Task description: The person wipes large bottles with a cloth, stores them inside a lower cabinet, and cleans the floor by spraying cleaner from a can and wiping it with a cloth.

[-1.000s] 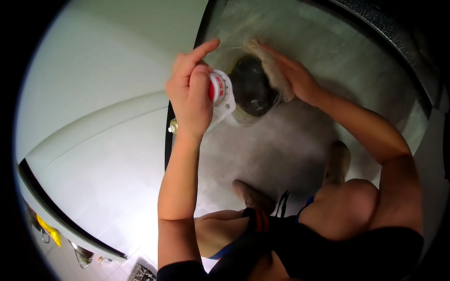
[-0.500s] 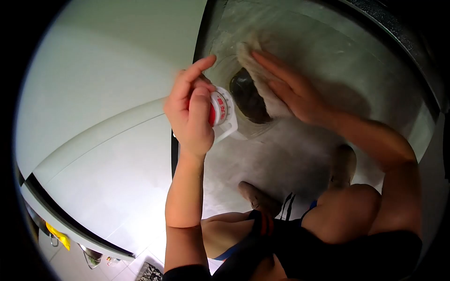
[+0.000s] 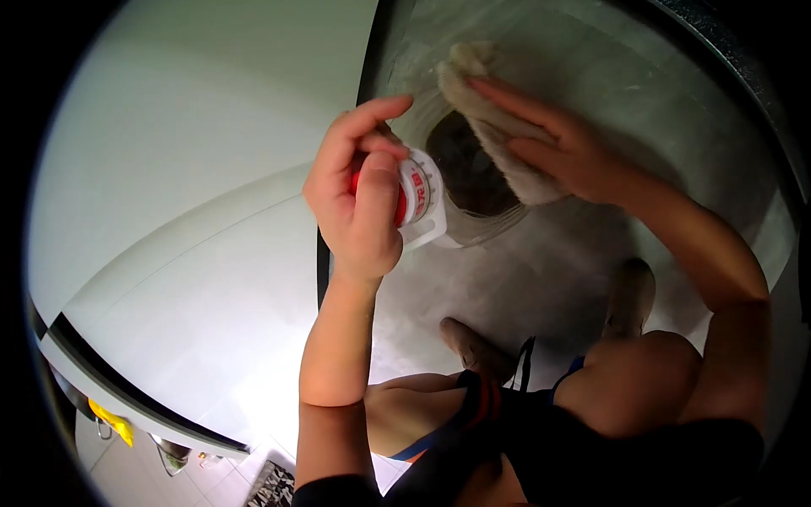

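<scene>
My left hand [image 3: 359,190] is wrapped round a white and red device with printed markings [image 3: 418,190], its index finger pointing out to the right. The device has a white handle-like part on the side of a clear round vessel [image 3: 473,232] with a dark inside [image 3: 473,169]. My right hand [image 3: 562,148] lies over a pale fluffy cloth [image 3: 498,118] pressed to the vessel's upper right side, fingers stretched and pointing up and left. The exact shape of the vessel is hard to make out.
A grey floor [image 3: 507,279] spreads under the vessel, with my feet below. At left is a large white panel [image 3: 203,169] with a dark edge. A yellow item [image 3: 111,422] and a patterned mat [image 3: 272,487] show at the lower left.
The view has shifted a little, and both hands sit slightly further right than half a second ago. My right hand and the cloth have moved along the vessel's side.
</scene>
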`<state>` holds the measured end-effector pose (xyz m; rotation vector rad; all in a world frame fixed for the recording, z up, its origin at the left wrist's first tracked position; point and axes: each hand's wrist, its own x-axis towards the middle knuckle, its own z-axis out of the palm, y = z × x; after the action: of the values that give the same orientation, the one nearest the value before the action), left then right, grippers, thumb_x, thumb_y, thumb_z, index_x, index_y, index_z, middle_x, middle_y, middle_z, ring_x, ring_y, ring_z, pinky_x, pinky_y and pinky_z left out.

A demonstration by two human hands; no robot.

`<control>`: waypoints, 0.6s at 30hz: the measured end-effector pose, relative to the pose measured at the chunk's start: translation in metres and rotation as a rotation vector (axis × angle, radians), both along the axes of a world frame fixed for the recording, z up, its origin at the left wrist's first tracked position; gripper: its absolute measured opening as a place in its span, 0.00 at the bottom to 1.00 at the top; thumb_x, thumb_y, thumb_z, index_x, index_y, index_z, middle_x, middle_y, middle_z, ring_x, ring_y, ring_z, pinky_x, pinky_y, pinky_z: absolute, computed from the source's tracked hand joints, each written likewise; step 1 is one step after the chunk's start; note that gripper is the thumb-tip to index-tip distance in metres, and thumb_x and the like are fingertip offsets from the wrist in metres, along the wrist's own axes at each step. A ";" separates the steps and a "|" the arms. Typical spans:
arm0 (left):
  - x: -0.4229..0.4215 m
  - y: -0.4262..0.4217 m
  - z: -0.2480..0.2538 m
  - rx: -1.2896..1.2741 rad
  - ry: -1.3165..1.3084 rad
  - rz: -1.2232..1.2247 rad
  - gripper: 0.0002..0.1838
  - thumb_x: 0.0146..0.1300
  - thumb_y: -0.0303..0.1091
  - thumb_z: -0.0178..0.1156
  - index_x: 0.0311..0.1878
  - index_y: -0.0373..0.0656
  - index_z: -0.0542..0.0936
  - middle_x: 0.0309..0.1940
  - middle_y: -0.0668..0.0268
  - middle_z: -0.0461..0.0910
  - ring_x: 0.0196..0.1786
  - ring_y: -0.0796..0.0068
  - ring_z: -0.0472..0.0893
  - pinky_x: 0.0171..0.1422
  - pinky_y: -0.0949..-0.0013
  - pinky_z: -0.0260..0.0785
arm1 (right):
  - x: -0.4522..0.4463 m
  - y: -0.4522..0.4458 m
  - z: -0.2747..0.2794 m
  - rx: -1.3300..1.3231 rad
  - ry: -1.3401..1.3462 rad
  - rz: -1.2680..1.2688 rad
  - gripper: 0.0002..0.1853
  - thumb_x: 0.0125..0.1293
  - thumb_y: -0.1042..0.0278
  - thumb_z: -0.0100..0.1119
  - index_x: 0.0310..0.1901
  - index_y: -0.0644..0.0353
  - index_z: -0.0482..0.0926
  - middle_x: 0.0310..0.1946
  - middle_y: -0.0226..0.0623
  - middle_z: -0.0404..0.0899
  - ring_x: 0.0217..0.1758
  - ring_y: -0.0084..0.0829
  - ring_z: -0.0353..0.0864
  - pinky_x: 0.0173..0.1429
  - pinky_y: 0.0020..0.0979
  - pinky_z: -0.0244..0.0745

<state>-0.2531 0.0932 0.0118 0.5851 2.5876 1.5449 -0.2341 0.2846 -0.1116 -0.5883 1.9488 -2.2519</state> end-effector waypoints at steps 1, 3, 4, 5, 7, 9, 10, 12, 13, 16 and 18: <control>0.000 0.002 0.001 0.018 0.004 -0.007 0.18 0.57 0.24 0.45 0.49 0.32 0.77 0.27 0.68 0.73 0.35 0.80 0.69 0.45 0.77 0.63 | 0.002 0.008 0.002 -0.037 -0.055 0.055 0.33 0.62 0.79 0.50 0.71 0.57 0.56 0.70 0.36 0.59 0.72 0.28 0.56 0.74 0.30 0.51; -0.001 0.000 0.001 0.022 0.004 -0.011 0.18 0.57 0.24 0.45 0.49 0.32 0.77 0.27 0.68 0.73 0.35 0.80 0.69 0.45 0.77 0.63 | -0.005 0.015 0.009 -0.027 -0.118 0.155 0.34 0.62 0.75 0.54 0.71 0.54 0.57 0.71 0.37 0.56 0.76 0.34 0.49 0.76 0.33 0.45; -0.002 -0.002 -0.002 0.021 0.004 -0.015 0.18 0.57 0.24 0.45 0.49 0.33 0.77 0.27 0.68 0.73 0.35 0.80 0.69 0.45 0.77 0.63 | -0.012 0.009 0.008 0.063 0.005 0.114 0.34 0.62 0.73 0.55 0.70 0.52 0.58 0.71 0.41 0.57 0.75 0.36 0.51 0.75 0.34 0.46; -0.003 -0.003 -0.006 0.006 -0.002 -0.024 0.18 0.58 0.25 0.44 0.50 0.31 0.76 0.29 0.67 0.73 0.37 0.79 0.70 0.48 0.76 0.63 | -0.017 0.000 0.004 0.149 0.125 0.073 0.34 0.61 0.70 0.56 0.70 0.50 0.59 0.70 0.45 0.57 0.74 0.38 0.53 0.75 0.34 0.47; -0.003 -0.007 -0.005 -0.025 -0.017 -0.038 0.20 0.59 0.28 0.44 0.52 0.28 0.74 0.32 0.65 0.74 0.40 0.76 0.71 0.53 0.74 0.62 | -0.032 -0.012 0.011 0.233 0.349 -0.002 0.34 0.60 0.63 0.59 0.69 0.43 0.61 0.70 0.52 0.55 0.73 0.45 0.55 0.74 0.36 0.51; -0.001 -0.005 -0.006 -0.007 0.001 -0.033 0.19 0.58 0.26 0.44 0.51 0.30 0.75 0.29 0.67 0.73 0.38 0.78 0.70 0.50 0.75 0.63 | -0.039 -0.012 0.022 0.178 0.280 0.139 0.34 0.61 0.63 0.59 0.69 0.44 0.60 0.70 0.52 0.55 0.73 0.45 0.55 0.74 0.37 0.51; -0.001 -0.005 -0.006 0.003 0.008 -0.032 0.18 0.57 0.25 0.45 0.50 0.31 0.76 0.28 0.68 0.72 0.37 0.79 0.70 0.49 0.76 0.63 | -0.041 -0.012 0.024 0.150 0.244 0.208 0.34 0.61 0.64 0.59 0.70 0.44 0.60 0.70 0.52 0.55 0.73 0.45 0.55 0.74 0.37 0.51; -0.002 -0.005 -0.004 0.018 0.008 -0.035 0.18 0.57 0.24 0.45 0.49 0.32 0.77 0.28 0.68 0.72 0.36 0.81 0.69 0.47 0.77 0.63 | -0.031 -0.002 0.009 0.203 0.213 0.182 0.35 0.61 0.63 0.60 0.69 0.46 0.60 0.68 0.49 0.59 0.71 0.42 0.59 0.73 0.36 0.53; -0.003 -0.005 -0.002 0.025 0.008 -0.040 0.18 0.57 0.24 0.45 0.49 0.32 0.77 0.28 0.68 0.72 0.36 0.80 0.69 0.47 0.76 0.63 | -0.028 0.005 0.005 0.234 0.207 0.172 0.35 0.61 0.62 0.60 0.69 0.47 0.60 0.67 0.47 0.61 0.70 0.41 0.60 0.72 0.35 0.53; -0.006 -0.004 -0.005 0.048 0.019 -0.087 0.18 0.57 0.24 0.46 0.49 0.32 0.76 0.28 0.68 0.72 0.35 0.80 0.69 0.45 0.76 0.63 | -0.022 0.027 0.002 0.131 0.004 0.305 0.38 0.58 0.70 0.58 0.71 0.49 0.56 0.72 0.46 0.51 0.77 0.40 0.45 0.76 0.36 0.44; -0.012 -0.004 -0.007 0.065 0.018 -0.155 0.18 0.57 0.25 0.47 0.50 0.32 0.76 0.28 0.69 0.72 0.34 0.80 0.69 0.44 0.77 0.63 | -0.023 0.022 0.007 0.150 0.107 0.257 0.38 0.58 0.68 0.58 0.71 0.49 0.57 0.71 0.45 0.54 0.76 0.39 0.49 0.75 0.37 0.46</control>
<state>-0.2654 0.0896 0.0045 0.7886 2.4467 1.5861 -0.2574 0.3067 -0.1048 -0.8984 1.9396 -1.9389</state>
